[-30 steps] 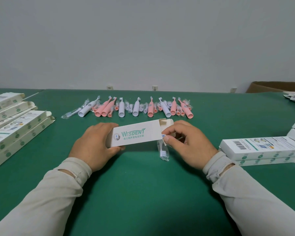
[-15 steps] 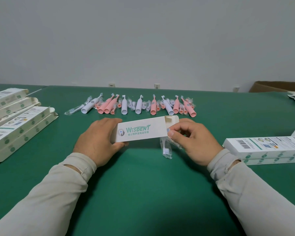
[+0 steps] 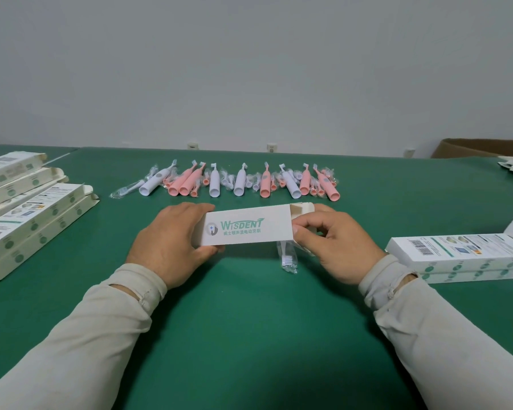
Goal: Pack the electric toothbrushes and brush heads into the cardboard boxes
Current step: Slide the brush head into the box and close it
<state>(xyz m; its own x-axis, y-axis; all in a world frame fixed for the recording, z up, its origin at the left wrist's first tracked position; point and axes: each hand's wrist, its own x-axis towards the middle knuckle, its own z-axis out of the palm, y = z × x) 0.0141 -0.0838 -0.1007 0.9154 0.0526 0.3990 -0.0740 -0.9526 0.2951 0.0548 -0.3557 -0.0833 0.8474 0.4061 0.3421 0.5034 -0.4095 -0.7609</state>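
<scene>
The left hand (image 3: 172,244) grips the Wisdent box (image 3: 249,229) above the green table (image 3: 249,335); the right hand (image 3: 335,247) pinches its open end, a bagged brush head (image 3: 288,257) dangling beneath. Judging by this, the box is being filled, and next the brush head needs steering through the opening.

Single head-worn view, facing forward and down, close over green table (image 3: 249,335)

Open green table (image 3: 249,335) nearside; toothbrush row (image 3: 228,183) behind, box stacks (image 3: 30,214) flanking.

Left hand (image 3: 172,242) gripping with curled fingers, right hand (image 3: 335,247) pinching, both forearms extended forward
</scene>
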